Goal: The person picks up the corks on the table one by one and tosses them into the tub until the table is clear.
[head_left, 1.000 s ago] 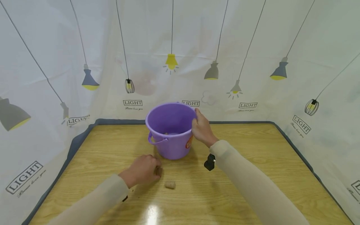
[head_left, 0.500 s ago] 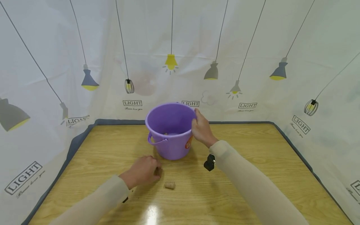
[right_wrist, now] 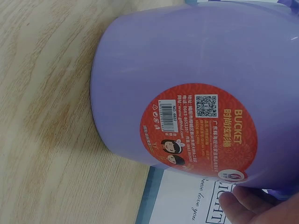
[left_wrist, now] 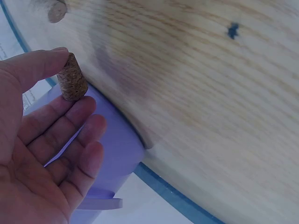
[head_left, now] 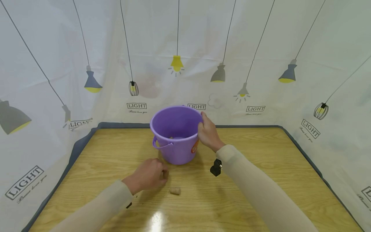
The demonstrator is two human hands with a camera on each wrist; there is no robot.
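Note:
In the left wrist view, a brown cork (left_wrist: 72, 78) is pinched between the thumb and fingertips of my left hand (left_wrist: 56, 140). From the head view, the left hand (head_left: 149, 174) hovers low over the table, in front of the purple bucket (head_left: 181, 151), and its cork is hidden. A second cork (head_left: 175, 190) lies on its side on the table, just to the right of that hand. My right hand (head_left: 209, 133) grips the bucket's rim on the right side. The bucket stands upright, its handle (head_left: 162, 146) hanging down at the front left.
Inside the bucket, a small tan bit (head_left: 171, 138) shows at the bottom. The wooden table (head_left: 255, 180) ends at a dark blue border (head_left: 246, 126), with a white lamp-printed sheet (head_left: 162, 38) rising behind and at both sides. Small dark specks lie by the left wrist.
My left hand has shifted slightly up and to the right, its fingertips a little changed in position. The right hand, the bucket and the cork on the table stay where they were.

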